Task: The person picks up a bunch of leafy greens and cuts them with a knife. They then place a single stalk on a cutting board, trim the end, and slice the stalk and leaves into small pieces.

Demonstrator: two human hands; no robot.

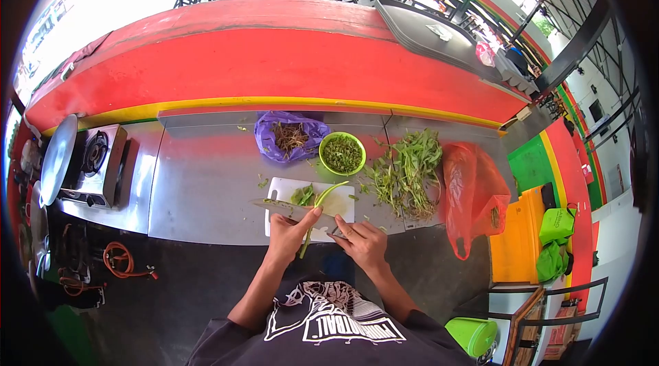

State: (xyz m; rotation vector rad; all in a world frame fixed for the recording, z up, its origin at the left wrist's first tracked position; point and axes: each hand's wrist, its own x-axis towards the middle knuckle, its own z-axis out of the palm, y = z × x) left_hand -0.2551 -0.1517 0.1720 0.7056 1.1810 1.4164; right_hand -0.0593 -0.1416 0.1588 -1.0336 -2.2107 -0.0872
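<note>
A white cutting board [276, 191] lies near the front edge of the steel counter, with cut green leaves [303, 195] on it. My left hand [292, 230] pinches long green stems [333, 191] over the board's front part. My right hand [362, 246] is closed on a knife, whose blade [278, 206] points left across the board, beside my left fingers. Behind the board stands a green bowl [362, 154] of chopped greens. Left of the bowl, a purple bag [266, 136] holds brownish roots or stems. A pile of leafy greens [415, 170] lies to the right.
A red plastic bag [473, 194] hangs partly over the counter's front edge at right. On the left are a gas stove [96, 160] and a large round metal lid [59, 160]. A red wall [274, 67] runs behind the steel counter [199, 187], with grey trays [425, 33] on top.
</note>
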